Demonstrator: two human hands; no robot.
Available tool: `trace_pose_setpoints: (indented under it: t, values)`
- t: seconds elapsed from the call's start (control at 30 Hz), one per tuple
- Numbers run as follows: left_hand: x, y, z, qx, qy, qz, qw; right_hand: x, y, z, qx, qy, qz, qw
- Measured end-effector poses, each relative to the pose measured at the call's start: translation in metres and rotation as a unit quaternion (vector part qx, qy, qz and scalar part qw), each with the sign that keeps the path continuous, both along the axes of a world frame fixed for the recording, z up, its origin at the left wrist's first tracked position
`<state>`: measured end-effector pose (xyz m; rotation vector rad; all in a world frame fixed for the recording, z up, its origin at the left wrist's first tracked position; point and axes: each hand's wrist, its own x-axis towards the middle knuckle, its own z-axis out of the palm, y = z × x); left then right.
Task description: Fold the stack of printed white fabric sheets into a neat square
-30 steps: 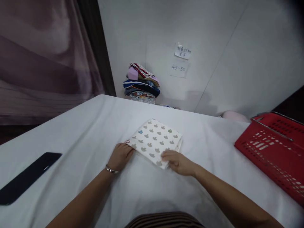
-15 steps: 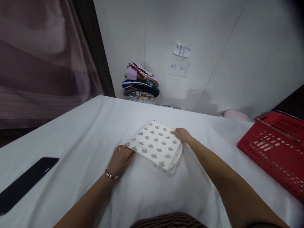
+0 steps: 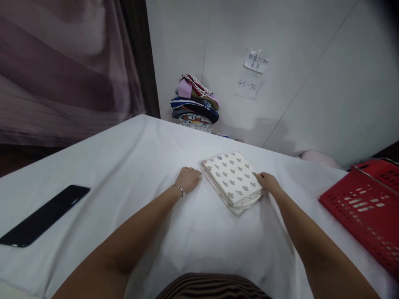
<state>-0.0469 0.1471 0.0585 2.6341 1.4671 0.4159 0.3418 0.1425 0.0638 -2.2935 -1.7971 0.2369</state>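
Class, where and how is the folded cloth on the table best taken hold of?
Likely best at the right corner of the folded cloth, from the right, where the right hand is: the cloth lies flat with stacked layers showing at its near edges, so pinch them all together.

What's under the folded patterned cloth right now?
White tablecloth shows around the folded cloth, whose right edge the right hand holds. What lies directly under it is covered, so I can't tell.

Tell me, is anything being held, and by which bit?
The folded cloth, by its right edge, in the right grip; the left grip seems empty.
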Motion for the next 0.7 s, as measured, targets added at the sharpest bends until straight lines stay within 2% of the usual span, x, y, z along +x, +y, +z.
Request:
trace_pose_setpoints:
  t: [0.07,0.17,0.27,0.33,0.4,0.5,0.6,0.7]
  values:
    - [0.009,0.0,-0.004,-0.008,-0.044,0.026,0.999,-0.006,-0.005,0.008,0.057,-0.003,0.02,0.998]
    - [0.02,-0.003,-0.008,-0.056,-0.121,0.096,0.986,-0.051,-0.016,0.025,0.151,0.052,0.11,0.981]
    - [0.031,-0.006,-0.009,-0.124,-0.194,0.166,0.959,-0.122,-0.029,0.038,0.109,0.079,0.216,0.967]
    - [0.037,-0.005,-0.009,-0.153,-0.225,0.193,0.943,-0.164,-0.034,0.041,0.079,0.031,0.261,0.962]
    - [0.04,-0.003,-0.009,-0.165,-0.245,0.207,0.933,-0.192,-0.03,0.041,0.055,-0.029,0.272,0.96]
    - [0.04,0.005,-0.01,-0.165,-0.269,0.223,0.922,-0.202,-0.012,0.041,0.036,-0.04,0.256,0.965]
    - [0.038,0.014,-0.01,-0.177,-0.283,0.24,0.911,-0.19,0.01,0.043,0.008,0.053,0.223,0.973]
    - [0.039,0.023,-0.01,-0.175,-0.29,0.255,0.906,-0.177,0.023,0.044,-0.02,0.163,0.199,0.966]
